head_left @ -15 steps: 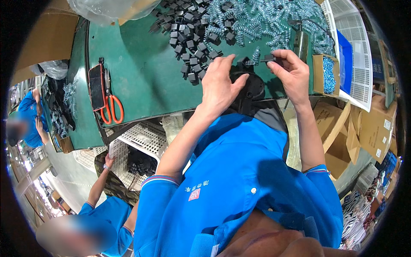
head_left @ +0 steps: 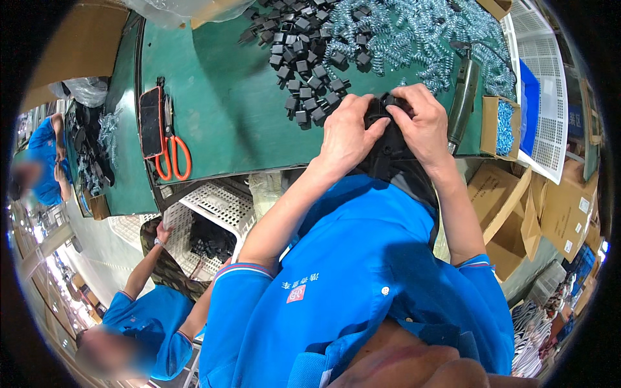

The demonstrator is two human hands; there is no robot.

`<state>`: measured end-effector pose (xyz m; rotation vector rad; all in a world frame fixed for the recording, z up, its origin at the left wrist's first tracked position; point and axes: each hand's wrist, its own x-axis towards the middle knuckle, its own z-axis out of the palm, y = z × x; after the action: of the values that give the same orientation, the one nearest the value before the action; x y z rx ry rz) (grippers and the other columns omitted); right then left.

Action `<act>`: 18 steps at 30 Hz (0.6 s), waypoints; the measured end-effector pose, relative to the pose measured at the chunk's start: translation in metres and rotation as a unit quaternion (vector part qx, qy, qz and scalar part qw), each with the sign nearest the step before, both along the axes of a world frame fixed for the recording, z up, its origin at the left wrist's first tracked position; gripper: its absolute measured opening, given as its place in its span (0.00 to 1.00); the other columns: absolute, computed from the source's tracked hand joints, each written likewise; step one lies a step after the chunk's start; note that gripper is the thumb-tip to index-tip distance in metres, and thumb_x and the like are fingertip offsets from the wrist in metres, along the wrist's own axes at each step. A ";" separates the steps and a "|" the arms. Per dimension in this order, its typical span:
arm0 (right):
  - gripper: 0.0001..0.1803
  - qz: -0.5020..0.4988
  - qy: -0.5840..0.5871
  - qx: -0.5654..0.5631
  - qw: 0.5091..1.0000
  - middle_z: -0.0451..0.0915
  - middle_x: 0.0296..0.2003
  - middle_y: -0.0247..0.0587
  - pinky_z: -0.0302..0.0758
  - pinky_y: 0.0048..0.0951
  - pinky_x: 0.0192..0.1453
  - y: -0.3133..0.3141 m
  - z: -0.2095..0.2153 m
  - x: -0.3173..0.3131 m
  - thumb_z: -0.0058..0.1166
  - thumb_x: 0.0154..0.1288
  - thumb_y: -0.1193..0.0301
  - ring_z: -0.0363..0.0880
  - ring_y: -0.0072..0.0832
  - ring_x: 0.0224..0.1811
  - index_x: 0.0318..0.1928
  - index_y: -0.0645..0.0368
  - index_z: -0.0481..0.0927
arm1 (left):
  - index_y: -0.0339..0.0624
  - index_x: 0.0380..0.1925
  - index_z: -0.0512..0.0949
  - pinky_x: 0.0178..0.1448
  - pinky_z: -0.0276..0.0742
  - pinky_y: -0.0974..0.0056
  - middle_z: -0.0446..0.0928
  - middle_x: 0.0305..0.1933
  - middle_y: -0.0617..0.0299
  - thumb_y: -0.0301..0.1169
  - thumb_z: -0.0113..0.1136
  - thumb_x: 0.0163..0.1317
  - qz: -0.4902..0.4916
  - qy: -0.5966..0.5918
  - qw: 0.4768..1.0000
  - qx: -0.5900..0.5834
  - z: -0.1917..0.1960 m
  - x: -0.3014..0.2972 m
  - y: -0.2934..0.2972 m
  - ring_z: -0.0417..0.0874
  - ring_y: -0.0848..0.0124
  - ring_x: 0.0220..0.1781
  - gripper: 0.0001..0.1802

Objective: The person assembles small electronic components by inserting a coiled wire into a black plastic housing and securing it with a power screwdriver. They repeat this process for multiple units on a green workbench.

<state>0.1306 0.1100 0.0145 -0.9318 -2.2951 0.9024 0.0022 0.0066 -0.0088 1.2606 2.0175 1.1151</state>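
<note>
While L hand (head_left: 346, 134) & R hand (head_left: 424, 126) grip a black part (head_left: 388, 149), they hide its top; low edge's 2 dark 2 see.

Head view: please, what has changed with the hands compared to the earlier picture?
The right hand moved left, its fingers now on the black part beside the left hand. The spring near its fingertips is no longer visible. The scissors still lie beside the phone.
</note>
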 end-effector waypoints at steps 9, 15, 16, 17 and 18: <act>0.11 -0.104 0.118 -0.136 0.978 0.79 0.38 0.35 0.75 0.24 0.44 -0.004 -0.013 0.007 0.62 0.62 0.76 0.75 0.21 0.38 0.44 0.67 0.79 | 0.43 0.27 0.80 0.24 0.64 0.72 0.79 0.30 0.67 0.32 0.62 0.62 0.140 -0.686 0.712 -0.047 -0.004 -0.017 0.008 0.74 0.76 0.27 0.07; 0.10 -0.037 0.160 -0.219 0.962 0.79 0.38 0.32 0.74 0.22 0.47 -0.029 0.003 0.018 0.59 0.62 0.80 0.75 0.20 0.38 0.44 0.66 0.80 | 0.45 0.50 0.77 0.40 0.75 0.70 0.78 0.36 0.67 0.37 0.57 0.70 0.041 -0.702 0.711 0.029 0.006 0.026 -0.039 0.77 0.78 0.37 0.13; 0.09 -0.043 0.171 -0.240 0.954 0.78 0.37 0.31 0.73 0.21 0.46 -0.036 0.009 0.019 0.58 0.61 0.82 0.74 0.19 0.37 0.43 0.66 0.80 | 0.44 0.58 0.75 0.48 0.77 0.69 0.79 0.43 0.67 0.36 0.56 0.71 0.036 -0.737 0.670 0.076 0.009 0.037 -0.043 0.79 0.77 0.44 0.18; 0.09 -0.035 0.174 -0.244 0.953 0.77 0.37 0.31 0.73 0.21 0.46 -0.042 0.011 0.020 0.58 0.61 0.82 0.74 0.20 0.37 0.43 0.67 0.80 | 0.43 0.61 0.73 0.52 0.77 0.68 0.79 0.47 0.65 0.34 0.54 0.72 0.051 -0.742 0.657 0.120 0.010 0.046 -0.045 0.79 0.76 0.49 0.20; 0.09 -0.026 0.174 -0.252 0.952 0.77 0.37 0.32 0.72 0.21 0.46 -0.047 0.012 0.024 0.58 0.60 0.83 0.74 0.20 0.37 0.43 0.67 0.80 | 0.42 0.64 0.70 0.57 0.76 0.67 0.79 0.51 0.64 0.32 0.53 0.72 0.072 -0.747 0.641 0.163 0.013 0.054 -0.049 0.78 0.74 0.54 0.21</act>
<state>0.1546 0.0630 0.0262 -0.9329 -1.7630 1.5374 0.0561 -0.0427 0.0039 -0.0485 0.5821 1.7284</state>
